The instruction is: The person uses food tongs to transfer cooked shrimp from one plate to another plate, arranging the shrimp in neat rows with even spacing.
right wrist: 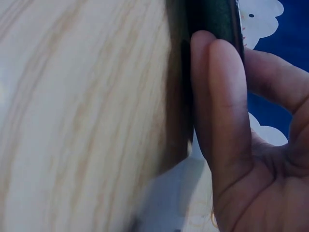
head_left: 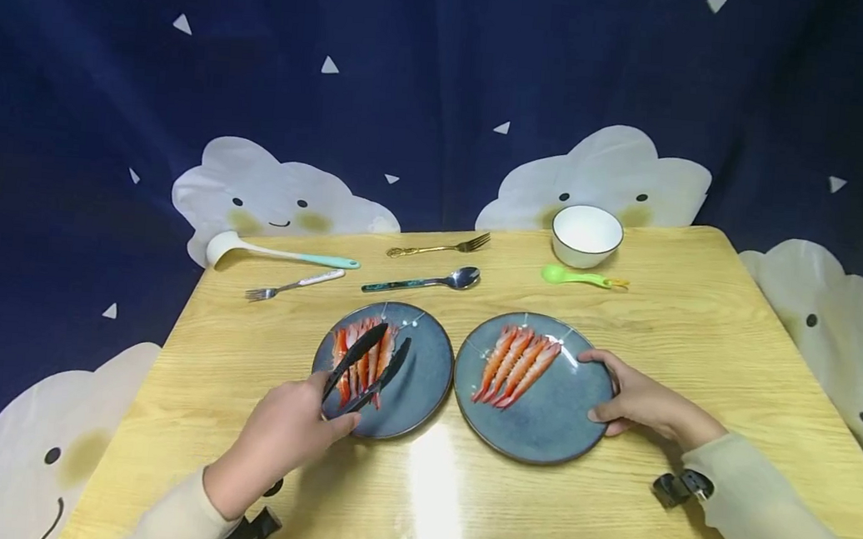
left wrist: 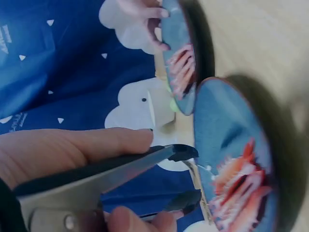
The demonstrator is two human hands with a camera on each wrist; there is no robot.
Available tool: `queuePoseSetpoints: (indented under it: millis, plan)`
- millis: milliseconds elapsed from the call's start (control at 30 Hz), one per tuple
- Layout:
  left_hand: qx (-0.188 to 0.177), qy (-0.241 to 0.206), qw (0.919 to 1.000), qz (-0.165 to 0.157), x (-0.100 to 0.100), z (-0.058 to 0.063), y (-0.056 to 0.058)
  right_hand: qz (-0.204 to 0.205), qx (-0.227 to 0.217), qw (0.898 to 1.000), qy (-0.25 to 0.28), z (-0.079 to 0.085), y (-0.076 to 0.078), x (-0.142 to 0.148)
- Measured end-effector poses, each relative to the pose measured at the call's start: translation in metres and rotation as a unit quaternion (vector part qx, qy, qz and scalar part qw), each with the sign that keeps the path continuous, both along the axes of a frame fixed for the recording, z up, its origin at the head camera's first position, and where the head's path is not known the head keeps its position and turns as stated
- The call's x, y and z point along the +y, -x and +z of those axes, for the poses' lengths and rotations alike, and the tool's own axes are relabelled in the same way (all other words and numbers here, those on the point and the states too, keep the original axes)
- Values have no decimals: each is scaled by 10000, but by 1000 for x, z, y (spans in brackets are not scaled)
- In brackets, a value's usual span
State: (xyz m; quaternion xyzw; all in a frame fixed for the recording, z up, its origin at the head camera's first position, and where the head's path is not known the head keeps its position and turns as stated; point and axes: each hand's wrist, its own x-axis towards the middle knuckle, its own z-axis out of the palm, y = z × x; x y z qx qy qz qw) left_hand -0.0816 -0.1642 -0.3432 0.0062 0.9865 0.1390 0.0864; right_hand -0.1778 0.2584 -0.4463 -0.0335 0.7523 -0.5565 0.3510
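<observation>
My left hand grips a pair of tongs with dark tips, spread apart over the left blue-grey plate. Several red-and-white shrimp lie side by side on that plate, partly hidden behind the tongs. In the left wrist view, nothing shows between the tongs' tips. My right hand holds the right blue-grey plate by its right rim. The right wrist view shows fingers on both faces of the rim. More shrimp lie in a row on this plate.
Behind the plates lie a ladle, a white-handled fork, a gold fork, a dark-handled spoon and a small green utensil. A white bowl stands at the back right. A blue curtain hangs behind the table.
</observation>
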Motion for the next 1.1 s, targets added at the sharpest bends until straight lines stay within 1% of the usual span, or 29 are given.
queuePoseSetpoints:
  millis: [100, 167, 300, 533, 700, 833, 900, 1000, 1100]
  plan:
    - [-22, 40, 10000, 48, -4, -6, -8, -2, -13, 10000, -8, 1, 0, 0]
    - [-3, 60, 10000, 69, -5, -8, -10, -22, 13, 10000, -23, 3, 0, 0]
    - [92, 221, 9997, -18, -4, -13, -10, -46, 83, 9999, -55, 4, -1, -1]
    - [443, 626, 9962, -409, 6, -18, -12, -51, 107, 9999, -39, 3, -4, -2]
    - [394, 1068, 9925, -444, 17, -20, -12, -94, 112, 9999, -23, 2, -5, -1]
    - [414, 1433, 9876, -481, 24, -18, -10, -115, 116, 9999, 15, 1, -6, -1]
    - [356, 1538, 9860, -538, 24, -16, -9, -105, 119, 9999, 24, 0, -6, -1]
    - [199, 1467, 9869, -645, 22, -13, -6, -101, 134, 9999, -7, -1, -7, -1]
    - [49, 1147, 9907, -737, 17, -11, -3, -90, 152, 9998, -40, 0, -7, -1]
